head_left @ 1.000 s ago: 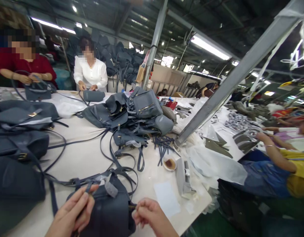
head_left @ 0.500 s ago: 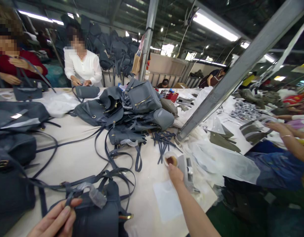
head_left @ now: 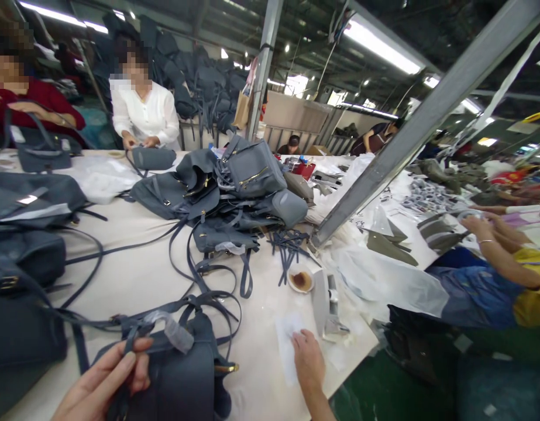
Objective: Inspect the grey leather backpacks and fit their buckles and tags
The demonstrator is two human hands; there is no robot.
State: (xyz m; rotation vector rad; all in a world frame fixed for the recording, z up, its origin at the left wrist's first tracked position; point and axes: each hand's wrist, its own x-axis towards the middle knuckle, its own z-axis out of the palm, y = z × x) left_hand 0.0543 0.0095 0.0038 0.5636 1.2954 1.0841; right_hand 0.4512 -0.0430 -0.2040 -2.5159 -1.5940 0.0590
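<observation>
On pale tabletop (head_left: 256, 333): smooth blue-grey bag (head_left: 177, 377), looping straps (head_left: 208, 298), crinkled plastic (head_left: 179, 334).

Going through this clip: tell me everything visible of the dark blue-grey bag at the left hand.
The dark blue-grey bag looks like smooth leather or imitation leather. It is at the near side of the pale tabletop, its lower part out of frame. Narrow straps show at its top, with crumpled translucent wrapping; a gold-coloured fitting shows at picture right. The left hand pinches a strap.
</observation>
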